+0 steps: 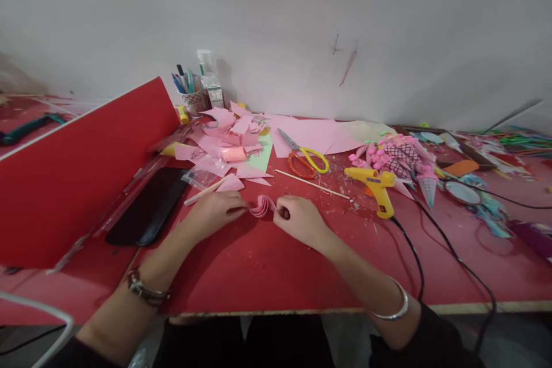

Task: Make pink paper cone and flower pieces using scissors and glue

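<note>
A curled pink paper strip (261,207) is stretched between my two hands, just above the red table. My left hand (219,211) pinches its left end between thumb and fingers. At the other end, my right hand (298,219) is closed with the fingers curled in, pinching the strip. Behind my left hand lies a pale rolled stick (204,191) beside pink paper scraps (230,183). A thin wooden stick (313,185) and scissors (307,160) with one orange and one yellow handle loop lie beyond my right hand.
A yellow glue gun (375,187) with a black cord lies to the right, before pink paper cones (403,155). On the left are a black phone (149,207) and an upright red panel (86,167). A pen cup (192,100) and bottle (213,89) stand by the wall.
</note>
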`<state>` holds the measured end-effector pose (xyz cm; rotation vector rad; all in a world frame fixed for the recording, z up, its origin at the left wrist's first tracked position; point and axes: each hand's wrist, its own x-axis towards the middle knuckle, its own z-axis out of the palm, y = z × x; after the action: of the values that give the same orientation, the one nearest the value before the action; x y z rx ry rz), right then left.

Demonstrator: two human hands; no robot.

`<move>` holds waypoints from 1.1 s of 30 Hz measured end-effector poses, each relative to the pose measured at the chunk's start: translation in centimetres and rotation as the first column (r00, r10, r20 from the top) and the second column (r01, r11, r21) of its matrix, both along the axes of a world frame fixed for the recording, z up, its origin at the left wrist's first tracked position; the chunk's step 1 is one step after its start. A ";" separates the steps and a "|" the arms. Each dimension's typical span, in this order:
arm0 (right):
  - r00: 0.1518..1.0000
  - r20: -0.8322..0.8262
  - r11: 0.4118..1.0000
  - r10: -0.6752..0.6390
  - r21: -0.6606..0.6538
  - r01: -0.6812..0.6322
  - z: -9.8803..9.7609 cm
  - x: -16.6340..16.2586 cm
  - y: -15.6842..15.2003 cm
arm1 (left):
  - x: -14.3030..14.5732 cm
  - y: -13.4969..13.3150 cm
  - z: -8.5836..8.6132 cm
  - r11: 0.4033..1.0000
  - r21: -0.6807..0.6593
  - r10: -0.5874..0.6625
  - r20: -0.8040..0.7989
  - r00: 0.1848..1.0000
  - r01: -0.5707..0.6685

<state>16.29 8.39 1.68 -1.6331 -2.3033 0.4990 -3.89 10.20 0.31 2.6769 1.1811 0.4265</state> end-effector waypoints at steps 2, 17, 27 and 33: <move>1.000 0.001 1.000 0.015 -0.005 -0.015 0.0 0.0 0.0 | 0.0 -0.1 0.0 1.000 -0.004 0.004 0.013 1.000 -0.004; 0.998 -0.053 0.998 0.028 -0.048 -0.031 0.2 0.0 0.0 | 0.6 -0.7 0.5 0.983 -0.002 0.181 0.099 0.979 -0.182; 0.999 -0.034 0.998 0.015 -0.058 -0.017 0.0 0.0 -0.1 | 0.9 -1.1 0.4 0.997 0.075 -0.004 0.313 0.950 -0.020; 0.998 -0.037 0.997 0.058 -0.056 -0.060 0.2 0.0 -0.2 | 1.1 -1.1 0.0 0.998 0.041 -0.048 0.250 0.967 0.039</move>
<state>16.28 8.22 1.85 -1.5726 -2.3381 0.6074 -2.75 9.09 0.31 2.5765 1.0475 0.7598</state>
